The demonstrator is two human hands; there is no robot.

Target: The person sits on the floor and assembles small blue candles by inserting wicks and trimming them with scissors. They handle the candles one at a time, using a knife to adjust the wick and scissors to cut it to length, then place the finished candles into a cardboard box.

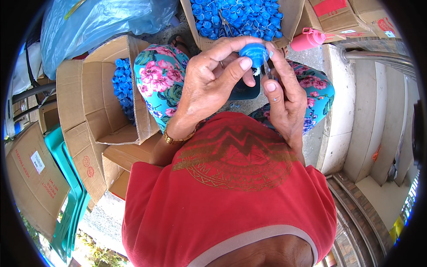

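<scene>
The left hand's [202, 86] thumb and fingers are bent in a part-open pinch around a blue piece [253, 52], which is in the upper middle of the frame, with a pale bit showing at its lower end. On the right hand [289, 95], thumb and index finger are nearly together on a thin metal blade [267, 66], its edge at the right side of the piece; whether it is cutting in, I cannot tell.

A gold band [170, 139] circles the left wrist. Below the hands, a dark teal container [246, 91] shows between the knees, which are in floral trousers [160, 73]. A red shirt [235, 164] fills the lower middle.

At the top middle, a box [292, 20] holds many blue pieces; another box [98, 84], left of the knees, holds more. A pink bottle [307, 40] lies at the upper right, near a metal rail [378, 55]. A bluish plastic bag [106, 26] spreads across the upper left, and a carton [38, 178] leans at the left edge.
</scene>
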